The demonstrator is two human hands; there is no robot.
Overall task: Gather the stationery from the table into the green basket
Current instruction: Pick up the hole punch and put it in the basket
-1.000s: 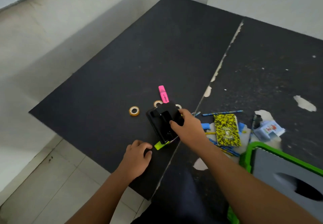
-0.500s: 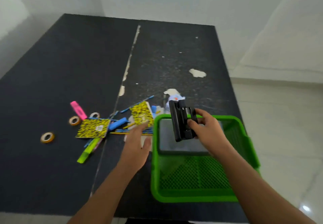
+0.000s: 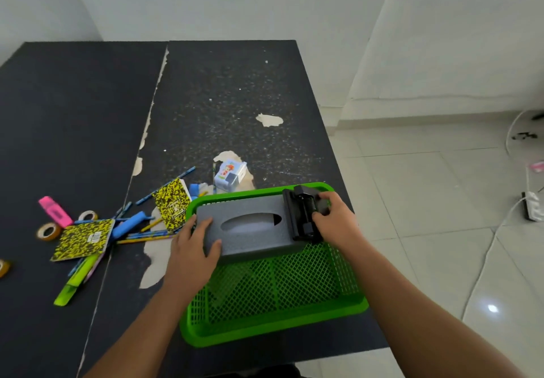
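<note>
A green mesh basket (image 3: pixel 273 323) stands at the table's near right edge. Inside it lies a grey tissue box (image 3: pixel 244 239). My right hand (image 3: pixel 335 221) grips a black hole punch (image 3: pixel 300 215) at the basket's far right corner, against the end of the grey box. My left hand (image 3: pixel 191 248) rests with fingers spread on the left end of that box. Left of the basket lie two yellow-black notebooks (image 3: pixel 84 239) (image 3: pixel 172 202), a blue marker (image 3: pixel 129 223), pencils, a pink highlighter (image 3: pixel 54 211), a green highlighter (image 3: pixel 75 285) and tape rolls (image 3: pixel 47 231).
A small printed box (image 3: pixel 229 175) sits just behind the basket. The black table (image 3: pixel 73 106) has a seam down its middle and chipped patches. The table's right edge drops to a tiled floor with cables and a power strip (image 3: pixel 532 209).
My right hand lifted the hole punch from the left of the table and carried it into the basket's far right corner. My left hand moved onto the grey box. The view swung right.
</note>
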